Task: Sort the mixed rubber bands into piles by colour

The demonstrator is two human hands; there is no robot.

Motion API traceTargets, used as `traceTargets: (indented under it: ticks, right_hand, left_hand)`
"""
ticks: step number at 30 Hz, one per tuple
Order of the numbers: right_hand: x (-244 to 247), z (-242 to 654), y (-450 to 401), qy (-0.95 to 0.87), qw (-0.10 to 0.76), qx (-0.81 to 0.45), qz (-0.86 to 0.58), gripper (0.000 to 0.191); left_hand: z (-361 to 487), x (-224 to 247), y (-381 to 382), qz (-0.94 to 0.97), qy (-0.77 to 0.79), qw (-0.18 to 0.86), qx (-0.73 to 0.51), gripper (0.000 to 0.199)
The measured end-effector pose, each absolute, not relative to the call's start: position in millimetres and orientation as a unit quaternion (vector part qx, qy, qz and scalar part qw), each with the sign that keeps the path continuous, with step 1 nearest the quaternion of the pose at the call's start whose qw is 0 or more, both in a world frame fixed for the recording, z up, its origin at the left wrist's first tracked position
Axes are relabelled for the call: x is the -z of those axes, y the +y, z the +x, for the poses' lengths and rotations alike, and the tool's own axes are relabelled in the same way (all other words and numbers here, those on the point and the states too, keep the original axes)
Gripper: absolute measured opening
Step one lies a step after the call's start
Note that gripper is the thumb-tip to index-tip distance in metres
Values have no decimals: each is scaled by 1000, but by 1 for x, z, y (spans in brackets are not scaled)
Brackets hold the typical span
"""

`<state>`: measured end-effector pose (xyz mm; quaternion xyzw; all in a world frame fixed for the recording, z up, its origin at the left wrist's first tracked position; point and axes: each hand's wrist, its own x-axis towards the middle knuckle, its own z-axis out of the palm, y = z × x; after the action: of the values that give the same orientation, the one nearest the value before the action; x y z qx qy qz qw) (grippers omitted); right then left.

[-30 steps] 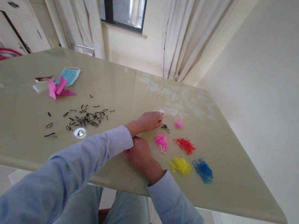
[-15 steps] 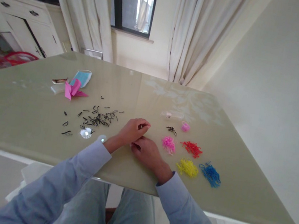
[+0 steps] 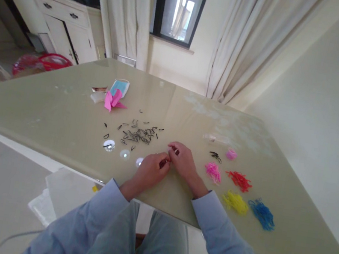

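My left hand and my right hand meet over the front of the table, fingertips together. Both are closed in a pinch; whatever lies between the fingers is too small or hidden to make out. Left of them is a loose scatter of small black rubber bands. To the right sit separate piles: a small black bunch, pink rubber bands, red rubber bands, yellow rubber bands and blue rubber bands.
A clear plastic tube lies behind the piles beside a pink round item. At the back left are a blue face mask, folded pink paper and a small packet. The glossy table reflects light.
My view has turned left, so the table's things sit farther right. My right hand has moved forward and my left hand back toward me; they stay together.
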<state>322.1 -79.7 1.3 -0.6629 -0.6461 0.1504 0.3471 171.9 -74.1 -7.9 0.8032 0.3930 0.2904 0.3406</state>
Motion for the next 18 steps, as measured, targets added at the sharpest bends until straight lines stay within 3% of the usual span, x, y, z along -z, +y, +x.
traceTargets:
  ticks: [6,10,14,18]
  right_hand:
    - [-4,306,-27,-651,234,-134,-710,20]
    - [-4,299,-13,-682,212,-109,-691,15]
    - [-5,300,-16,-661,277,-137,-683,16]
    - [-9,304,-35,-554,428,-291,-652,13]
  left_hand:
    - [173,8,-74,780,389,377,-313,15]
    - [172,7,-75,787,385,377,-301,16]
    - [172,7,-75,792,380,374,-297,17]
    - [172,7,-75,796,380,372,-290,19]
